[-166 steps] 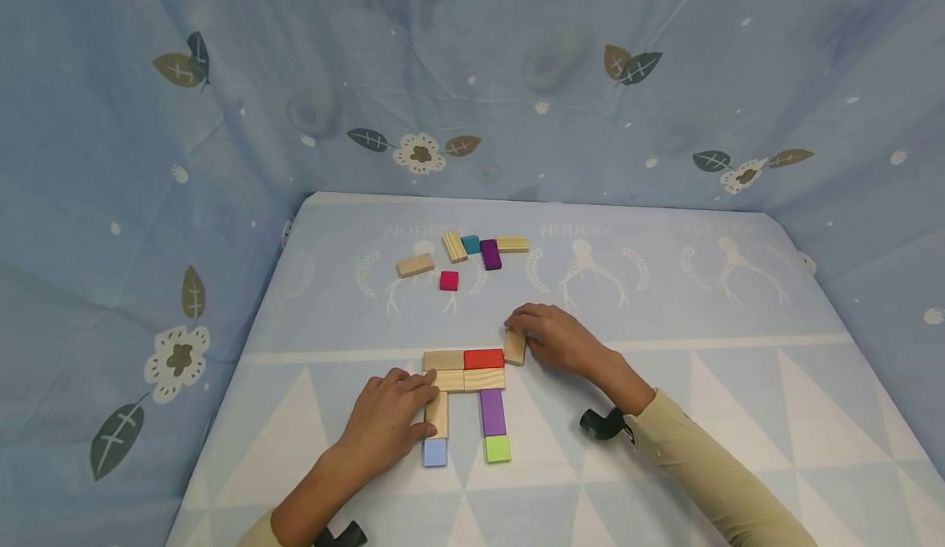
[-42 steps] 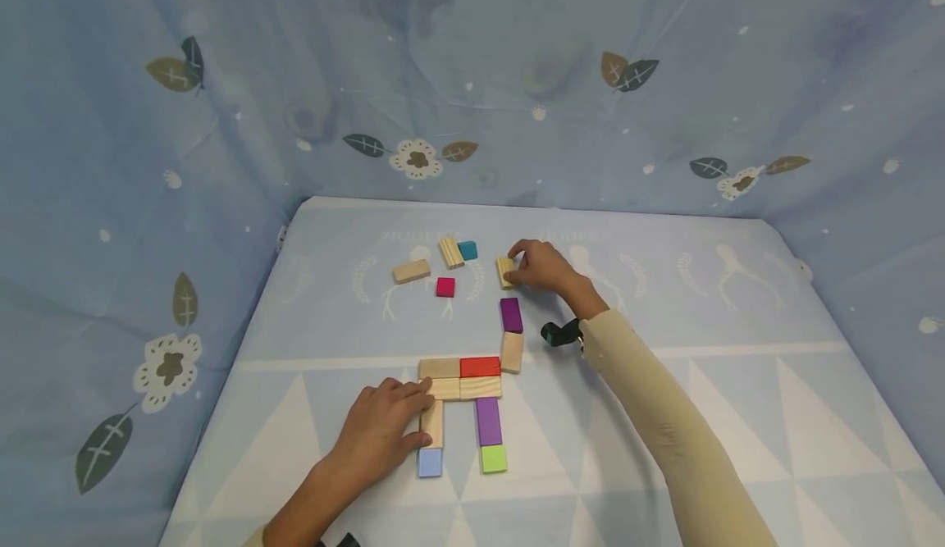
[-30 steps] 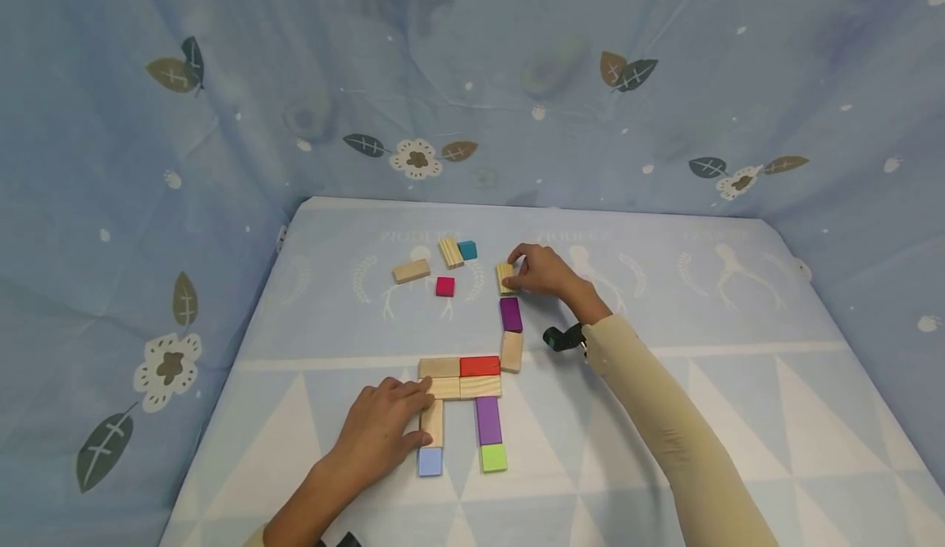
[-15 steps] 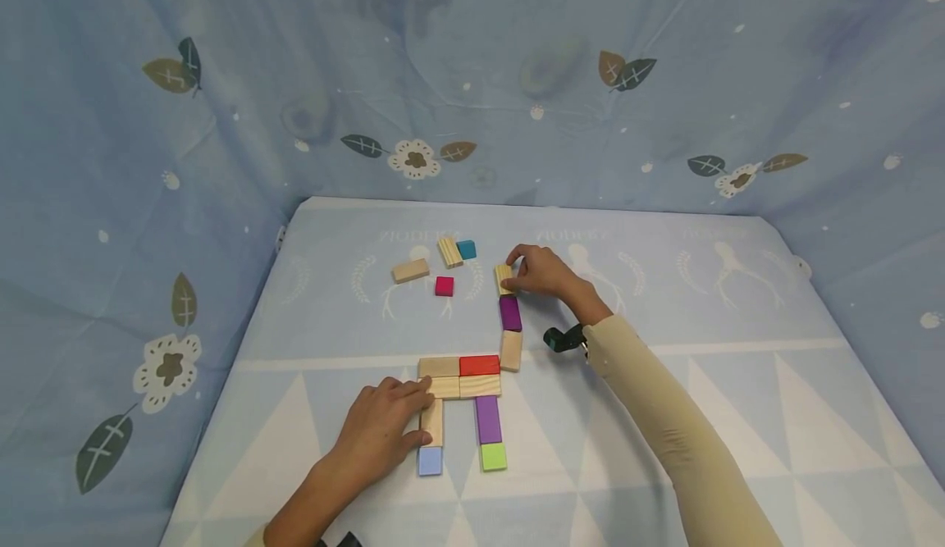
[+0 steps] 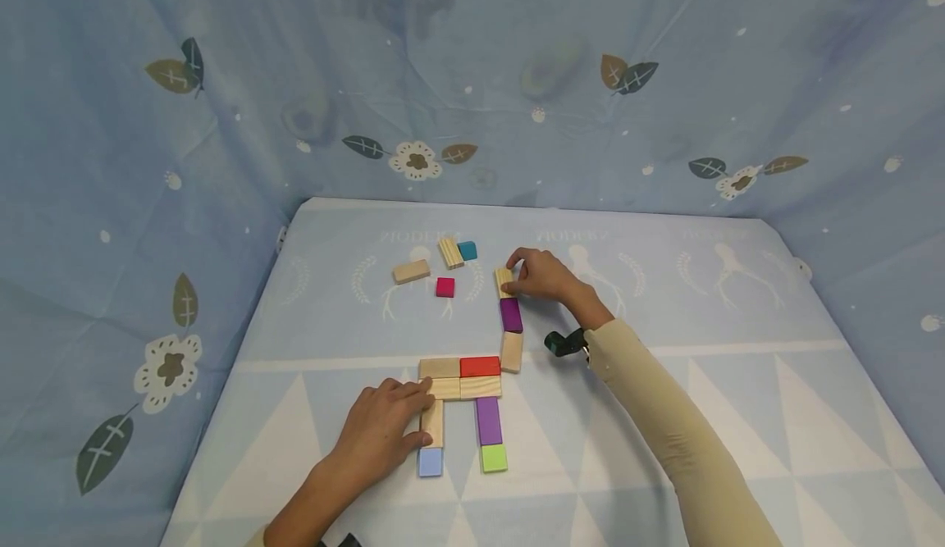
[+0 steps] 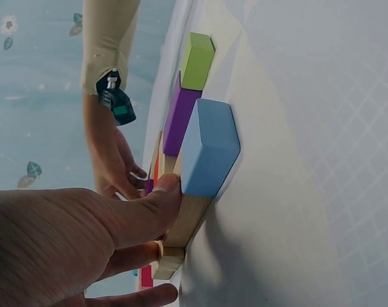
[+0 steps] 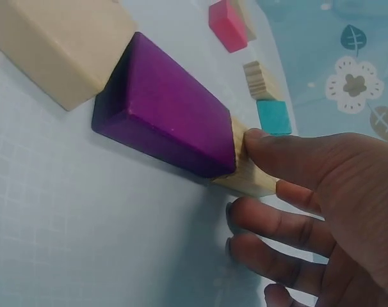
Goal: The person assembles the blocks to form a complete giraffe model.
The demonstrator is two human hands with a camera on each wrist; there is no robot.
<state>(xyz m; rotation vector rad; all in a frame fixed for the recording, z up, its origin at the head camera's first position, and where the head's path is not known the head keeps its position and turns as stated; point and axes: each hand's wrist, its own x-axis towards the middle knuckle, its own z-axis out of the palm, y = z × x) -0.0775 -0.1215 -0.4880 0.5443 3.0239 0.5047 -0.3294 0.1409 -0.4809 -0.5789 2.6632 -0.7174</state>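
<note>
My right hand [image 5: 545,275] pinches a striped wooden block [image 5: 503,282] between thumb and fingers. That block's near end meets a dark purple block [image 5: 511,315], also large in the right wrist view. Below it lies a plain wooden block [image 5: 512,353], beside a red block [image 5: 480,366]. My left hand [image 5: 384,422] rests against the left side of the laid-out blocks, its thumb [image 6: 167,183] touching an upright-lying wooden block [image 5: 431,424] just above a light blue block [image 5: 431,462]. A lighter purple block [image 5: 489,421] and a green block [image 5: 494,458] form a parallel column.
Loose at the back lie a wooden block [image 5: 411,271], a crimson block [image 5: 445,287], another striped block [image 5: 451,252] and a teal block [image 5: 467,250]. A patterned cloth [image 5: 664,284] covers the table, and blue curtains [image 5: 472,79] stand behind and at the sides.
After the plain wooden block, the dark purple block came forward to its far end. The striped block left the back group, turned lengthwise and closed the gap to the purple one. My left hand stayed.
</note>
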